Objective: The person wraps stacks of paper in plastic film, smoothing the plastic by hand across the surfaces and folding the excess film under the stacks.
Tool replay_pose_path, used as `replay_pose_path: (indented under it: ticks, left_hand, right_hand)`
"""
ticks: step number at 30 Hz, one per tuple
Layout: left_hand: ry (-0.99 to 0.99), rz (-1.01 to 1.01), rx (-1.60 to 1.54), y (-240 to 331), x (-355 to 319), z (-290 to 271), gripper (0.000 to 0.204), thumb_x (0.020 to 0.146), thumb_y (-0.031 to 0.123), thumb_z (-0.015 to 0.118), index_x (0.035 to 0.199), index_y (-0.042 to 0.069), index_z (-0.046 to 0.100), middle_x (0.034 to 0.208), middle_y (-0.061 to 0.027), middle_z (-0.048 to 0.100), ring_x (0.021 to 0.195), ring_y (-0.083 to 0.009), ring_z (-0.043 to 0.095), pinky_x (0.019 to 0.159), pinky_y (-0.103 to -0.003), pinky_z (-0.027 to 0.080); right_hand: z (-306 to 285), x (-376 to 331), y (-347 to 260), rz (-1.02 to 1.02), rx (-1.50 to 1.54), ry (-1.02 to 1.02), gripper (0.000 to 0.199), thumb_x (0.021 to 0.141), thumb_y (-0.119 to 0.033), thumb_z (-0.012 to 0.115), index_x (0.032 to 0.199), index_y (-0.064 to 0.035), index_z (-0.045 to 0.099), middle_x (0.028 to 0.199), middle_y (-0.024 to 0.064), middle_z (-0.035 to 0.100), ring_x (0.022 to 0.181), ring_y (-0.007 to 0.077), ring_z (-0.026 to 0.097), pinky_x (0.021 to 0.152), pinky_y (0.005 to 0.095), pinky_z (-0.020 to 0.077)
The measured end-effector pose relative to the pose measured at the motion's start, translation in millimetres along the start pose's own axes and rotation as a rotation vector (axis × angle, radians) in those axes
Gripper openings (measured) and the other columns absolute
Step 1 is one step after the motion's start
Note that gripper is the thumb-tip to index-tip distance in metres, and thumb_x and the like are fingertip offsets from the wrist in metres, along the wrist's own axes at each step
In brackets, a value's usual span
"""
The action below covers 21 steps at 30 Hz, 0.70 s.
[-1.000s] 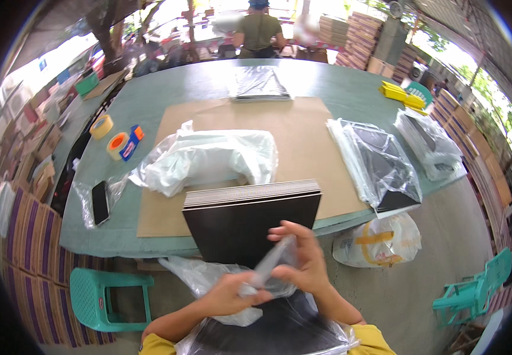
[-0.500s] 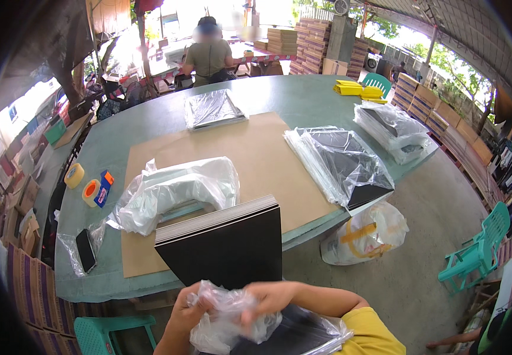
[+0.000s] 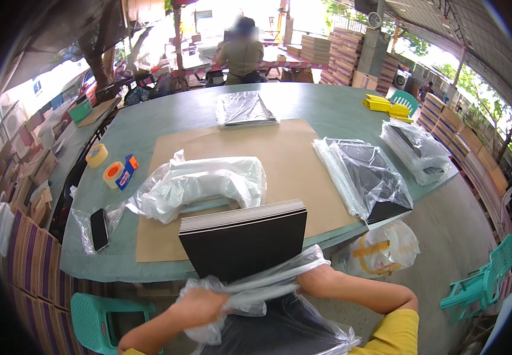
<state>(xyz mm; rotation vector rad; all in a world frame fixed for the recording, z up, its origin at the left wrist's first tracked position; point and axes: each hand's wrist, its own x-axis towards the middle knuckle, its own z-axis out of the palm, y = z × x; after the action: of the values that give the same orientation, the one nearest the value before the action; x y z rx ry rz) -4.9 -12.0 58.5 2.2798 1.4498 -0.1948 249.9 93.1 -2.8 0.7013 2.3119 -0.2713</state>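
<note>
A stack of black boards [image 3: 245, 242] is stood on edge at the near rim of the round green table [image 3: 327, 112], its lower part wrapped by a clear plastic bag [image 3: 267, 284] that is stretched across it. The left hand [image 3: 199, 307] is closed around a bunched end of the bag at the near left of the stack, the fingers curled tight on the film. The right hand [image 3: 310, 273] is largely hidden behind the stretched plastic at the stack's right lower corner; how its fingers lie cannot be told.

Just beyond the stack, a crumpled heap of empty plastic bags [image 3: 199, 184] is seen on a brown cardboard sheet [image 3: 279, 154]. Bagged black boards [image 3: 362, 177] are laid to the right, with another bagged pile [image 3: 415, 151] farther right and one [image 3: 245, 109] at the far side. Two tape rolls [image 3: 105, 165] and a phone [image 3: 98, 229] are placed at the left. A person [image 3: 241, 53] is seated beyond the table.
</note>
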Motion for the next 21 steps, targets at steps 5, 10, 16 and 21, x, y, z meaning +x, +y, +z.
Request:
replay_pose_path:
  ticks: [5,10,16,21]
  left_hand:
    - [0.459,0.558,0.122,8,2,3,0.013,0.061,0.013,0.054,0.074,0.012,0.053,0.087,-0.0034,0.057,0.09,-0.0164,0.053,0.057,-0.029,0.048]
    - [-0.229,0.345,-0.016,9,7,22,0.023,0.062,0.01,0.054,0.085,0.007,0.051,0.079,-0.011,0.058,0.078,-0.0278,0.057,0.055,-0.036,0.047]
    - [-0.072,-0.145,0.254,-43,6,56,0.017,0.067,0.017,0.054,0.078,0.004,0.055,0.069,-0.013,0.059,0.069,-0.0302,0.059,0.055,-0.041,0.046]
    - [-0.11,-0.018,0.2,-57,-8,62,0.015,0.071,0.019,0.056,0.068,0.005,0.059,0.069,-0.0101,0.06,0.066,-0.0234,0.059,0.054,-0.036,0.046]
  right_hand:
    - [-22,-19,0,0.171,-0.199,0.725,0.041,0.074,-0.026,0.048,0.11,-0.0072,0.05,0.111,0.0146,0.049,0.104,0.0324,0.044,0.094,0.0483,0.0253]
    - [-21,-19,-4,0.1,-0.41,0.36,0.049,0.076,-0.026,0.043,0.123,-0.0109,0.039,0.126,0.0123,0.037,0.121,0.0291,0.026,0.099,0.0552,0.0006]
    - [-6,-15,-25,-0.142,-0.41,0.291,0.027,0.072,-0.019,0.049,0.094,-0.0089,0.06,0.095,0.0113,0.057,0.099,0.0288,0.048,0.1,0.0453,0.0119]
    - [-65,-42,-19,-0.084,0.302,0.496,0.018,0.07,-0.022,0.055,0.078,-0.0062,0.057,0.073,0.0138,0.058,0.076,0.0304,0.056,0.062,0.0391,0.0459]
